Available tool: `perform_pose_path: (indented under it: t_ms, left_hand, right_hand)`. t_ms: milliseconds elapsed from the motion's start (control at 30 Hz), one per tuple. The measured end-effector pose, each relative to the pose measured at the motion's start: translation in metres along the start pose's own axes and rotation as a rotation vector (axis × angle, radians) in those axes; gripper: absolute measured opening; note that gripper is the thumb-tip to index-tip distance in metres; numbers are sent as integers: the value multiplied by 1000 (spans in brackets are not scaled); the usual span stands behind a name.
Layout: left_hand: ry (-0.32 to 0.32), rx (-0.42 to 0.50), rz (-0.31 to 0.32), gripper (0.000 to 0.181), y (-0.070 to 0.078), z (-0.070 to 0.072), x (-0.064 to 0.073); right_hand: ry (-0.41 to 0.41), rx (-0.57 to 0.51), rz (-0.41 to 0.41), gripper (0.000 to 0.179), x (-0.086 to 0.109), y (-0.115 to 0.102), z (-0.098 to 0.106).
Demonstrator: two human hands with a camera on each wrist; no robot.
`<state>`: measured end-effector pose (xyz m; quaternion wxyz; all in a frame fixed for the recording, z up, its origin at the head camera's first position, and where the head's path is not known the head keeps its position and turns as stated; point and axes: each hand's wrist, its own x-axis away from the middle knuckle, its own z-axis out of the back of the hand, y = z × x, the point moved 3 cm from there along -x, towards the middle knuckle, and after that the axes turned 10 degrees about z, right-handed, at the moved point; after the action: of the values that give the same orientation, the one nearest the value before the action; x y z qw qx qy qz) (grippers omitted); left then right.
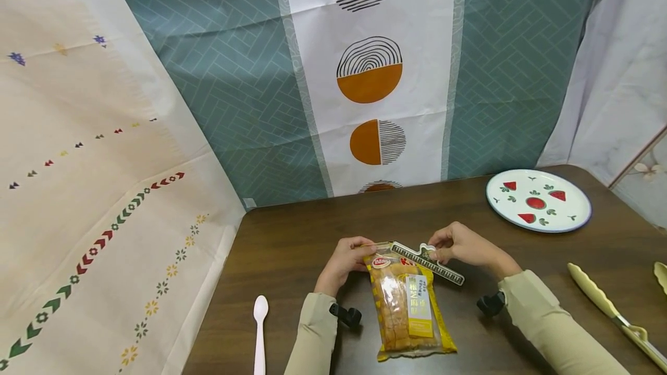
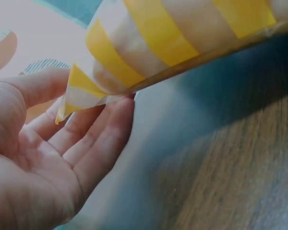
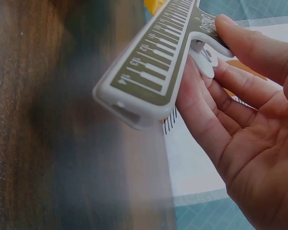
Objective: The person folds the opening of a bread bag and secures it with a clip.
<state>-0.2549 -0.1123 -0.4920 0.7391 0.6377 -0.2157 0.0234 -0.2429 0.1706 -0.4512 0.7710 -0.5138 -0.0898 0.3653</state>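
Note:
A yellow-edged clear bag of bread point(image 1: 393, 305) with a white label lies at the front middle of the table. My left hand point(image 1: 348, 260) pinches the bag's upper left corner; in the left wrist view its thumb and fingers point(image 2: 117, 120) hold the striped yellow film. My right hand point(image 1: 461, 246) pinches the handle of a long bag clip point(image 1: 443, 271) with a piano-key and number print. The clip lies slantwise across the bag's top edge, its right end sticking out past the bag. Whether its jaws grip the film is hidden.
A white plate point(image 1: 568, 216) with watermelon pictures lies at the back right. Cream-tipped tongs point(image 1: 599, 294) are on the right of the table point(image 1: 292, 230). A white spoon point(image 1: 260, 328) lies at the front left. Patterned cloths hang behind and to the left.

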Motion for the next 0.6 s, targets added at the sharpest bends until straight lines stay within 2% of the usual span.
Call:
perform_pose_path:
  t_ms: [333, 600]
  left_hand:
    - [17, 5, -8, 22, 0, -1, 2]
    - [30, 10, -2, 22, 3, -1, 2]
  right_hand:
    - [0, -39, 44, 17, 0, 0, -2]
    - [5, -7, 36, 18, -2, 1, -2]
